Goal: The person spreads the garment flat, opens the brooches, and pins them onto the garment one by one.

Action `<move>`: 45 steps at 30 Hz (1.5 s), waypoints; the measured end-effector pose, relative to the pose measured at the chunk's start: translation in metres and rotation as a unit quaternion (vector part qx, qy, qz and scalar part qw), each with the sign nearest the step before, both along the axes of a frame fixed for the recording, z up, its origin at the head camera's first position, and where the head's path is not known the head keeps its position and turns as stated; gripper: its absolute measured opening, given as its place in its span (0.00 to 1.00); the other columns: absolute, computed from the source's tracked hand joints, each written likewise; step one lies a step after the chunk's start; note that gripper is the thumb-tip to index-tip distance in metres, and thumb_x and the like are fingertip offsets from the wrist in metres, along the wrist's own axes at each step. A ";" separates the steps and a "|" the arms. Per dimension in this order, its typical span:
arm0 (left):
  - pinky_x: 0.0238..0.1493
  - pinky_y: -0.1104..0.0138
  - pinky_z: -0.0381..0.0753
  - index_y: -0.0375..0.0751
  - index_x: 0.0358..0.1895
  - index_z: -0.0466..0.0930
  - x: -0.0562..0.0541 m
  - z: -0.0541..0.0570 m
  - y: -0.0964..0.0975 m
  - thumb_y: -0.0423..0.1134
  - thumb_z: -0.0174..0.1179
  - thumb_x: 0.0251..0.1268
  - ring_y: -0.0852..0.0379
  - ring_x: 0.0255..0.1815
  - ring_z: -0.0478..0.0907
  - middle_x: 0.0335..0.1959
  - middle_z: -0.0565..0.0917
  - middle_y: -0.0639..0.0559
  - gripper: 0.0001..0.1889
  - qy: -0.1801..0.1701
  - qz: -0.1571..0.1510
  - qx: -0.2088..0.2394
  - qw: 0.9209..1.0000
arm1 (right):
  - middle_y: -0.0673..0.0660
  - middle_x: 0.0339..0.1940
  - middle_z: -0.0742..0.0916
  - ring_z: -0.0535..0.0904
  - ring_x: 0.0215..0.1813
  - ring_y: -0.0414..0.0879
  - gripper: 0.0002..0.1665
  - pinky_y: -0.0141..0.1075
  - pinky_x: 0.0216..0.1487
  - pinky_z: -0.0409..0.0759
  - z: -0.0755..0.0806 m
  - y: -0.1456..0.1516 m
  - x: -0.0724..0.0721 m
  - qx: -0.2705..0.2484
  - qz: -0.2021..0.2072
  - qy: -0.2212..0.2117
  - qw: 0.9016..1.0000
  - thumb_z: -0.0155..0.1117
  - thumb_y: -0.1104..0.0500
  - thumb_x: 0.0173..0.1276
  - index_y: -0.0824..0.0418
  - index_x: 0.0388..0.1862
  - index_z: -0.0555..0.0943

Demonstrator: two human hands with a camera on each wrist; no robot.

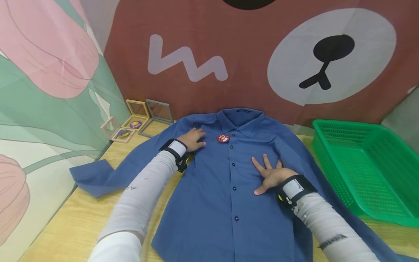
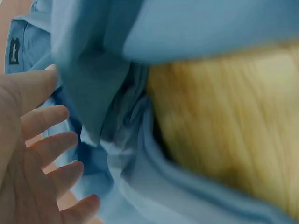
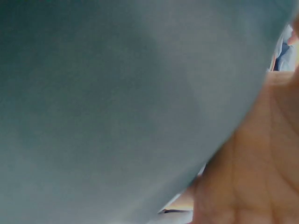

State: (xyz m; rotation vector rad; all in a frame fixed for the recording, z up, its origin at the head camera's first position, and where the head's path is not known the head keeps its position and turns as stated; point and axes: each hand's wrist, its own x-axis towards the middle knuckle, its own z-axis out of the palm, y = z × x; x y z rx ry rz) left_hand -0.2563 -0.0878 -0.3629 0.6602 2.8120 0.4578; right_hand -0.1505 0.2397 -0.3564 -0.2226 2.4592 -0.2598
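Observation:
A blue button-up shirt (image 1: 209, 189) lies front up on the wooden table, collar at the far side and dark buttons down its middle. A round red badge (image 1: 223, 138) sits on its chest, left of the button line. My left hand (image 1: 193, 139) rests on the shirt near the shoulder at the left, fingers extended. Spread fingers of my right hand (image 1: 272, 177) lie on the shirt front, right of the buttons. In the left wrist view the left hand (image 2: 42, 140) shows straight, parted fingers beside blue folds. Cloth covers most of the right wrist view, with the right palm (image 3: 261, 158) at its edge.
A green plastic basket (image 1: 355, 211) stands on the right. Several small hinged frames stand at the back left: a grey one (image 1: 160, 112), a yellow one (image 1: 137, 109) and a pale one (image 1: 114, 133), two holding badges. A printed cloth backdrop (image 1: 248, 91) rises behind the table (image 1: 62, 233).

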 end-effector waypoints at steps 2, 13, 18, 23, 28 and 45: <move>0.80 0.48 0.51 0.37 0.74 0.64 0.000 0.004 -0.004 0.46 0.52 0.76 0.36 0.81 0.48 0.78 0.59 0.38 0.29 0.010 -0.001 0.003 1.000 | 0.71 0.80 0.32 0.23 0.71 0.86 0.77 0.85 0.59 0.35 0.000 0.001 0.000 -0.001 0.000 0.000 1.000 0.76 0.32 0.49 0.52 0.83 0.35; 0.78 0.49 0.57 0.32 0.70 0.68 -0.001 0.008 -0.041 0.40 0.53 0.76 0.36 0.77 0.59 0.73 0.67 0.33 0.25 0.062 0.008 0.043 0.997 | 0.70 0.80 0.32 0.22 0.71 0.85 0.77 0.85 0.60 0.35 0.000 0.000 0.000 -0.003 0.000 -0.003 1.000 0.76 0.32 0.49 0.52 0.83 0.35; 0.75 0.49 0.62 0.27 0.66 0.71 -0.003 0.006 -0.063 0.36 0.54 0.73 0.35 0.72 0.66 0.67 0.73 0.31 0.23 0.099 0.015 0.079 0.992 | 0.71 0.79 0.32 0.22 0.71 0.86 0.77 0.85 0.59 0.35 0.000 0.002 0.001 -0.002 0.001 -0.004 1.000 0.76 0.32 0.49 0.52 0.83 0.35; 0.75 0.46 0.60 0.23 0.65 0.69 -0.004 0.005 -0.085 0.34 0.53 0.72 0.32 0.72 0.64 0.67 0.71 0.26 0.23 0.100 0.026 0.105 0.989 | 0.71 0.79 0.31 0.22 0.70 0.86 0.77 0.85 0.59 0.34 0.001 0.003 0.002 -0.006 0.001 -0.007 1.000 0.75 0.33 0.50 0.53 0.82 0.34; 0.75 0.45 0.59 0.23 0.66 0.68 -0.003 0.010 -0.110 0.34 0.52 0.73 0.30 0.72 0.64 0.68 0.69 0.25 0.24 0.099 0.047 0.090 0.990 | 0.72 0.79 0.31 0.22 0.70 0.87 0.77 0.84 0.61 0.36 0.002 0.002 0.002 -0.005 0.005 -0.005 1.000 0.76 0.33 0.50 0.53 0.82 0.35; 0.64 0.39 0.70 0.24 0.67 0.67 -0.005 0.010 -0.189 0.39 0.51 0.72 0.26 0.63 0.72 0.62 0.74 0.24 0.27 0.103 0.116 -0.029 0.987 | 0.71 0.79 0.30 0.22 0.71 0.85 0.77 0.84 0.61 0.38 -0.001 0.000 -0.001 0.001 -0.001 -0.003 1.000 0.76 0.33 0.50 0.51 0.83 0.35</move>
